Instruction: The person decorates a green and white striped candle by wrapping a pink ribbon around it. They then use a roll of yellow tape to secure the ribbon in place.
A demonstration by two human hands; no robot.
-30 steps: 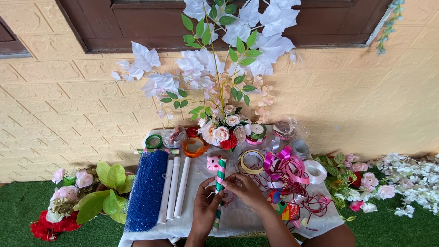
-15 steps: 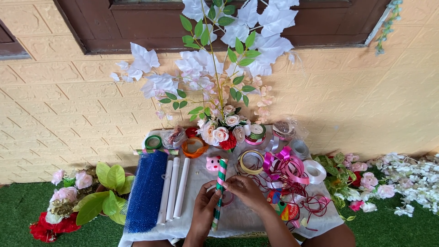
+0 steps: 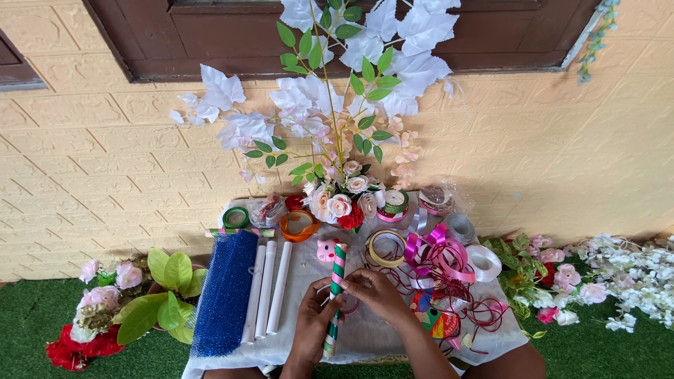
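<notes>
Two hands on one striped stick, seen from your head camera.
Your left hand [image 3: 314, 323] and right hand [image 3: 373, 293] both pinch the green-and-pink striped stick [image 3: 335, 295], upright over the grey cloth [image 3: 365, 337], between the white rolls [image 3: 267, 288] and tangled ribbons [image 3: 435, 256].

A blue mesh roll [image 3: 226, 291] lies along the left side of the small cloth-covered table [image 3: 372, 335], with three white tubes [image 3: 267, 288] just beside it. An orange tape ring [image 3: 299, 225] and a green tape roll [image 3: 236, 217] sit near the back. A flower arrangement [image 3: 337, 200] of roses and white leaves rises against the yellow wall [image 3: 91, 175]. Pink ribbon coils [image 3: 439, 256] tangle at right. A leafy potted plant [image 3: 165, 295] stands on the green turf [image 3: 28, 330].
</notes>
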